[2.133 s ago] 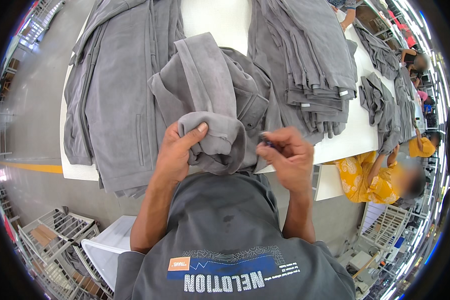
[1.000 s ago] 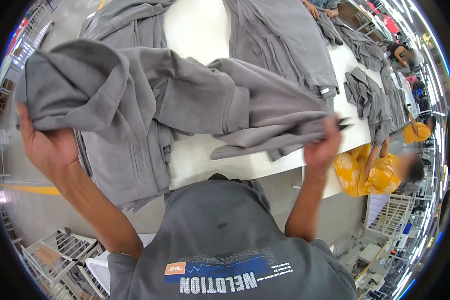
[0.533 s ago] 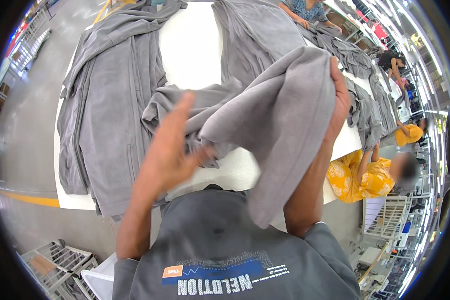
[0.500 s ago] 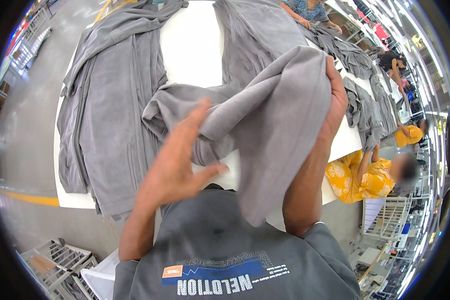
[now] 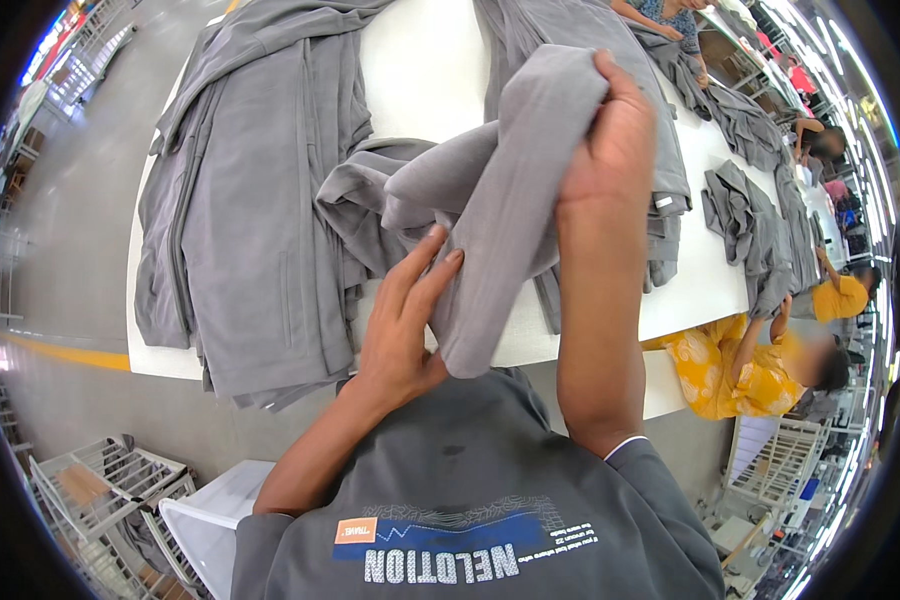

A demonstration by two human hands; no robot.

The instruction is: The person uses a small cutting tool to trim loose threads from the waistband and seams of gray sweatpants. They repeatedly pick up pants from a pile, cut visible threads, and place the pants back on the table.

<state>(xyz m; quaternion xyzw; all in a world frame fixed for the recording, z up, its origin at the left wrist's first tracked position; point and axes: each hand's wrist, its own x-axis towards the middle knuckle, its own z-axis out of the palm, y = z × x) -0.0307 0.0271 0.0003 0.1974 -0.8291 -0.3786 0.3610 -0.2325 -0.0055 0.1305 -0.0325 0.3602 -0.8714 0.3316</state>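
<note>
The garment (image 5: 515, 190) spans the gap between the two hands, just right of the middle of the frame, with its raised part held up over the tabletop (image 5: 425, 70). The right hand (image 5: 618, 140) is at the upper end of this part, coming in from its right side; the left hand (image 5: 398, 330) is at the lower end, on its left edge. So the right hand is nearer to the top and the left hand nearer to the bottom, with the cloth lying up and right from the left hand, and left from the right hand.

The raised part's long axis slants from upper right down to lower left. Its lower tip points toward the bottom of the frame, over the collar side of the shirt (image 5: 450, 470); its upper end points to the top. The rest trails off left toward the left stack (image 5: 260, 220).

The left hand has its fingers stretched out and slightly apart, two tips at the cloth's edge, the thumb partly hidden. The right hand bears the cloth, but most of its fingers are covered, so I cannot tell whether they pinch it.
</note>
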